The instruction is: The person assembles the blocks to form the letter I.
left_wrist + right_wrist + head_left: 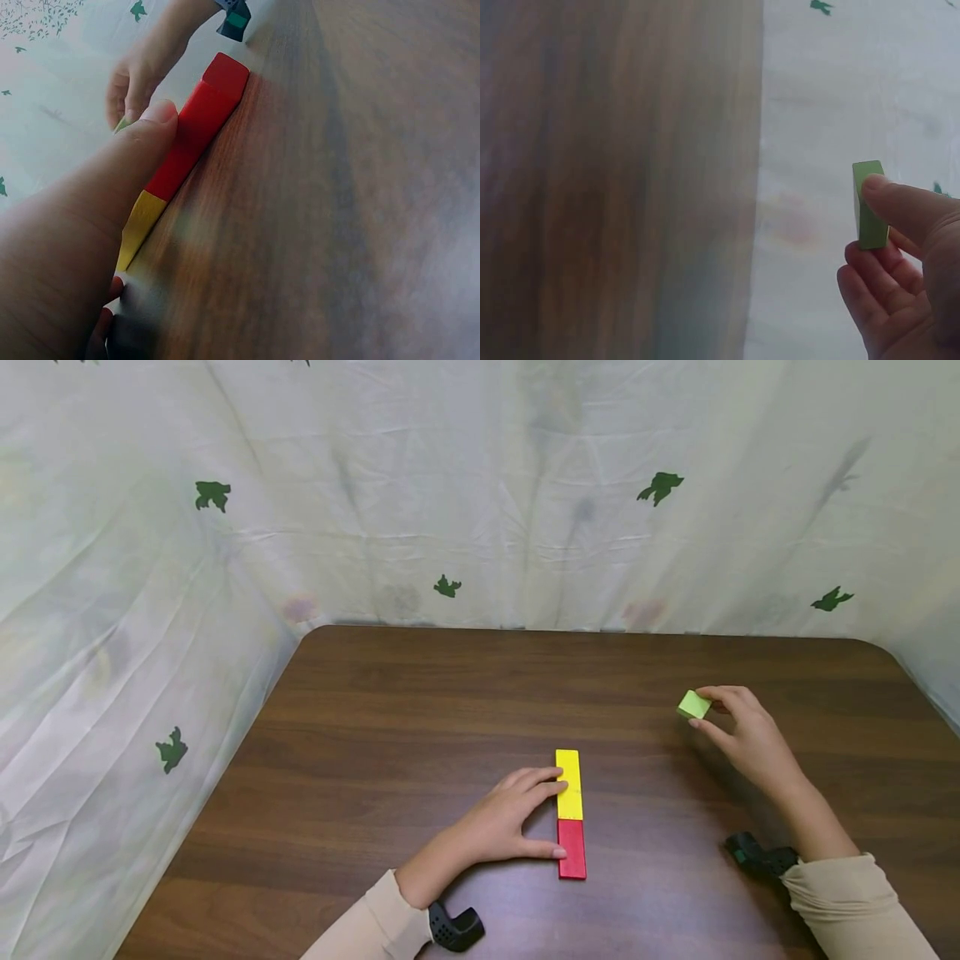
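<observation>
A yellow block and a red block lie end to end on the table, forming one straight strip. My left hand rests along the strip's left side, its extended fingertips at the yellow block and its thumb on the red one. In the left wrist view the thumb touches the side of the red block. To the right and farther back, my right hand pinches a light green block between thumb and fingers, held above the table. The right wrist view shows the thumb pressed on the green block.
The brown wooden table has rounded far corners. Behind it and along its left side hangs a pale curtain with green leaf shapes. A black wrist device sits on the left wrist and a similar device on the right.
</observation>
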Demonstrator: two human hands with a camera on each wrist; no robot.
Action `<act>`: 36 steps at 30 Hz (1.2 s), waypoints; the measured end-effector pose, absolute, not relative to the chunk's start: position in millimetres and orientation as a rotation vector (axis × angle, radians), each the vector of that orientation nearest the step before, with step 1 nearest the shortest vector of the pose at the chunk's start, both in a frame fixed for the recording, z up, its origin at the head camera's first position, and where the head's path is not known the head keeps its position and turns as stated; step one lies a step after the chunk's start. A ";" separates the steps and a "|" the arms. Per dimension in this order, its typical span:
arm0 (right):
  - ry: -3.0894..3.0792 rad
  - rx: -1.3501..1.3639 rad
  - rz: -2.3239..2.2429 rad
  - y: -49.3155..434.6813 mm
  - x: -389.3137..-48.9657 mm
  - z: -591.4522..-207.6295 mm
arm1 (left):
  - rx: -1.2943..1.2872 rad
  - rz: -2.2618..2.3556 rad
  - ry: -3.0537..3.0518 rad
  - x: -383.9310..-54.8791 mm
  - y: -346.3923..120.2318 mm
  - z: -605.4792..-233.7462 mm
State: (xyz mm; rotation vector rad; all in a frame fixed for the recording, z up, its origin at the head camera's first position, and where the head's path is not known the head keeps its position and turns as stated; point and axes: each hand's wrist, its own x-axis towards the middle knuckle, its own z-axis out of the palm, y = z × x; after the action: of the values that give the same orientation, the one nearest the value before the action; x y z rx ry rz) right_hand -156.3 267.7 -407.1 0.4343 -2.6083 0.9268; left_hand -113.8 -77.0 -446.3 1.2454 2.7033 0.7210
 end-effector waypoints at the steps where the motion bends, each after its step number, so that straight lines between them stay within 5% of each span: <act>1: -2.599 0.450 0.907 266.5 -157.4 -408.0 | 1.247 0.722 2.703 -113.8 -77.0 -446.4; 36: -2.588 0.775 1.036 177.2 -178.2 -409.1 | 1.238 0.724 2.689 -115.4 -76.6 -448.3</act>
State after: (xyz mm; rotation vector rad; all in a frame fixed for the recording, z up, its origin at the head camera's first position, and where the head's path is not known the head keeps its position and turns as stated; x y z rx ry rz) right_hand -178.2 177.2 -409.1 0.7753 -2.5880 1.0359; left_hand -115.4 -76.6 -448.3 1.2385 2.6889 0.7238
